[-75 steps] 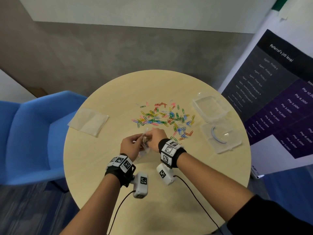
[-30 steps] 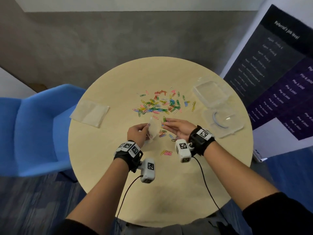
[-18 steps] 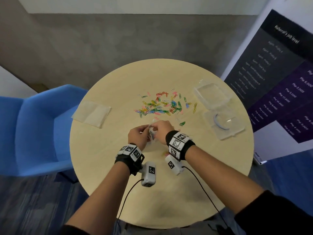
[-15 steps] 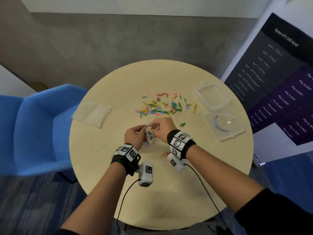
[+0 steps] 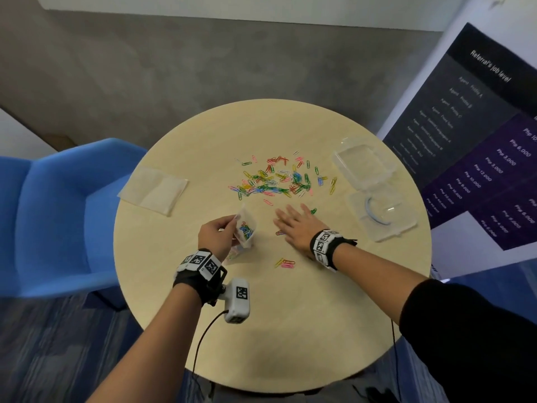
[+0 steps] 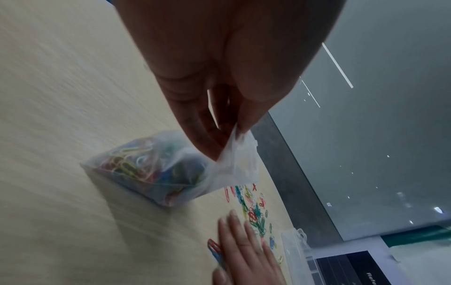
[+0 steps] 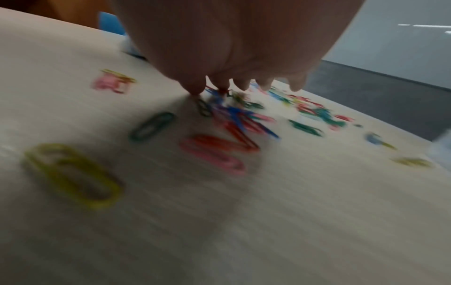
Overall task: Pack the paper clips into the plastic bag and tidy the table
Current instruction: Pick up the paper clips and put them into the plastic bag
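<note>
My left hand [image 5: 216, 232] pinches the rim of a small clear plastic bag [image 5: 245, 229] that stands on the round wooden table [image 5: 261, 330]; coloured paper clips fill its bottom [image 6: 146, 169]. My right hand [image 5: 293, 223] lies flat, fingers spread, palm down on the table, over several clips [image 7: 234, 123]. The main scatter of coloured paper clips [image 5: 276, 178] lies just beyond both hands. A few loose clips [image 5: 284, 263] lie nearer me, between the wrists. The right wrist view is blurred.
An open clear plastic box [image 5: 374, 190] with a blue ring inside sits at the table's right. A flat stack of clear bags [image 5: 152, 189] lies at the left. A blue chair [image 5: 58, 213] stands left of the table; a dark poster [image 5: 479, 135] stands at the right.
My right hand left the bag's mouth, swung right and flattened onto the table over some clips. My left hand still holds the bag, now with more clips inside.
</note>
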Demonstrator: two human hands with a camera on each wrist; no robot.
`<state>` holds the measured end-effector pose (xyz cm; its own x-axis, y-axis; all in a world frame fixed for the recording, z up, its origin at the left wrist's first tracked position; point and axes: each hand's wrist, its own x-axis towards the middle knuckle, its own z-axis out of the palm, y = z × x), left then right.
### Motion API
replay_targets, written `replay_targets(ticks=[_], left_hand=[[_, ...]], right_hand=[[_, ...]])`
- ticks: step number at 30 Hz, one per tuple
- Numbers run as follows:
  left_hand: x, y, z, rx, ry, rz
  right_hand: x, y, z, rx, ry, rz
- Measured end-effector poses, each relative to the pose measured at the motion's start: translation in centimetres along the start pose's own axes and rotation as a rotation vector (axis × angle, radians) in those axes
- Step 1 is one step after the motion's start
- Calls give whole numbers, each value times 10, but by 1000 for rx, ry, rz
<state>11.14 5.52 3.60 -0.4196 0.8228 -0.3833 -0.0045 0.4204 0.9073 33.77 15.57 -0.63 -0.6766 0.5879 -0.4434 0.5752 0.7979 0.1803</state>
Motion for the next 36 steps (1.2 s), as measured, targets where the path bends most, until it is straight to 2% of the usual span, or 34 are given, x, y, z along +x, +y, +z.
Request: replay_targets(ticks=[3, 6, 8, 13, 17, 19, 21, 23, 25, 27, 29, 30, 32, 34, 36], left_hand=[[0, 0, -1, 6, 1, -4], [0, 2, 2, 25, 0, 3], [-1, 3, 4, 39, -8, 10], [0, 5, 11, 52, -32, -13], [1, 4, 19, 96, -38, -10], [0, 5, 23, 121, -52, -5], [-3, 8, 28, 139, -59, 3], [-4, 7, 31, 146, -64, 5], [-7, 8, 32, 136, -65, -1], [-6, 7, 33, 133, -59, -6], [-7, 8, 34, 120, -58, -4], [-5, 7, 35, 123, -60, 2], [-3, 4, 38, 130, -59, 7], [-4, 3, 40, 131, -57, 18], [-5, 5, 43, 116, -61, 20]], right_hand=[[-4, 13, 8, 69, -52, 98], [-10, 17, 11, 280, -117, 165], [-16, 12, 12, 355, -105, 183], [-45, -10, 18, 254, -58, 112], [-58, -18, 23, 196, 84, 64], [-57, -16, 20, 198, 95, 45], [-50, -12, 18, 212, 97, 61], [-44, -4, 14, 284, 108, 144], [-40, 7, 13, 520, 174, 342], [-40, 16, 13, 916, 275, 626], [-42, 22, 8, 1352, 319, 805], [-42, 21, 2, 1633, 298, 818], [-43, 12, -19, 2170, 251, 712], [-39, 0, -43, 2334, 213, 555], [-31, -14, -60, 2290, 181, 438]])
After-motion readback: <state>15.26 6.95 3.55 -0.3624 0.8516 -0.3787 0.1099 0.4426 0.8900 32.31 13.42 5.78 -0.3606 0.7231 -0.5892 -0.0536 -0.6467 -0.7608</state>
